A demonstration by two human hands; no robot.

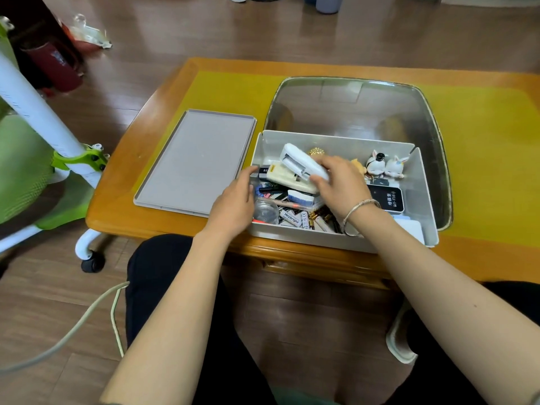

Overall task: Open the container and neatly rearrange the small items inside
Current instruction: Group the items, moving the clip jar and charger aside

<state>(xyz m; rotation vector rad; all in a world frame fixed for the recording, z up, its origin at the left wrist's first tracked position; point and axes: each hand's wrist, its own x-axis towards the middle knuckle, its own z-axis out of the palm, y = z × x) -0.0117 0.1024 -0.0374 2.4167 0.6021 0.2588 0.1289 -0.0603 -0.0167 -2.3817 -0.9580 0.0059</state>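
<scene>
We see the grey container (pixel 420 182) open on the wooden table (pixel 122 188), near its front edge, with its lid (pixel 193 159) lying flat just to the left. Right hand (pixel 342 185) has fingers curled around a white stapler-like device (pixel 301 163), lifted tilted over the clutter. Left hand (pixel 233 206) sits at the container's left wall, fingers pinching a small clear box (pixel 254 178). Inside: two small figurines (pixel 385 166) back right, a black WiFi-labelled device (pixel 390 198), and batteries (pixel 304 219) at the front.
</scene>
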